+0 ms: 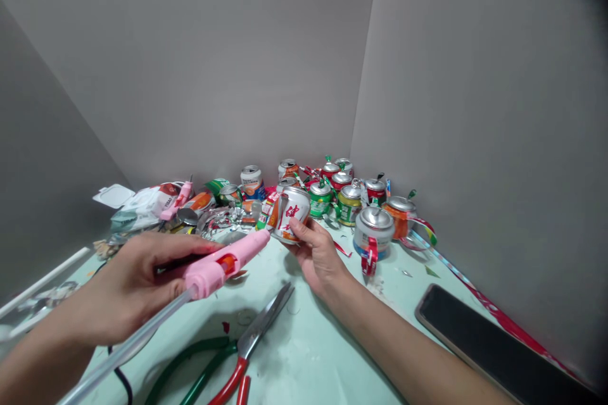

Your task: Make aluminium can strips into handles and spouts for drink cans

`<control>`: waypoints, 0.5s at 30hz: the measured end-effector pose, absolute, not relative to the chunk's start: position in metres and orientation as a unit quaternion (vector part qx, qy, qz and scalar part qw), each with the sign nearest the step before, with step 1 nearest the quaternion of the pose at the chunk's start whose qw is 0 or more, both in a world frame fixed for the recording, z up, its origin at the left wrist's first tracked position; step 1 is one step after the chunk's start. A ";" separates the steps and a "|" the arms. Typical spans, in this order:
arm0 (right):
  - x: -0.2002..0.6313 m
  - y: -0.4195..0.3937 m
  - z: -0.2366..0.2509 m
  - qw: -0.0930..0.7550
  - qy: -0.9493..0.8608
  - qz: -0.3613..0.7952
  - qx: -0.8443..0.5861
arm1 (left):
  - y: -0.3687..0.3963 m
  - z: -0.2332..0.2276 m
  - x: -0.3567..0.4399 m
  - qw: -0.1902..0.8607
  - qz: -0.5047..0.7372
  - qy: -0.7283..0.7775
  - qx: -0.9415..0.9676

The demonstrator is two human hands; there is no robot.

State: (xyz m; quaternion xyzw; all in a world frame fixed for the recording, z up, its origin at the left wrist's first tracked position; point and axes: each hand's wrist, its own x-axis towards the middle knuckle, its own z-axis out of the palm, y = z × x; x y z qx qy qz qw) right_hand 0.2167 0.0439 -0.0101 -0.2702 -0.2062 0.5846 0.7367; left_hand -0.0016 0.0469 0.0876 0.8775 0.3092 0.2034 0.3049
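While the left grip (126, 288) is closed around a pink hot glue gun (228, 262), the right grip (323, 259) holds a small white drink can (298, 209) between thumb and fingers. The gun's nozzle (263, 238) is very near the can's left side; whether they touch, I cannot tell. A clear glue stick (137, 337) sticks out behind the gun. Nearer than both grips, scissors (259, 332) lie on the counter (313, 367). To the right of the right grip are a lidded can (375, 228) and a smartphone (479, 335).

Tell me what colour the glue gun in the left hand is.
The glue gun is mostly pink, showing best in the head view.
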 end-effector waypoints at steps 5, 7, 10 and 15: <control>0.217 0.044 -0.010 0.738 -0.203 0.582 -0.274 | 0.052 0.084 -0.003 0.299 0.220 0.306 0.877; 0.216 0.044 -0.010 0.737 -0.205 0.583 -0.274 | 0.053 0.083 -0.005 0.292 0.226 0.309 0.877; 0.216 0.045 -0.012 0.737 -0.203 0.583 -0.275 | 0.053 0.083 -0.008 0.279 0.239 0.316 0.875; 0.218 0.045 -0.011 0.745 -0.198 0.582 -0.258 | 0.049 0.085 -0.010 0.290 0.242 0.363 0.852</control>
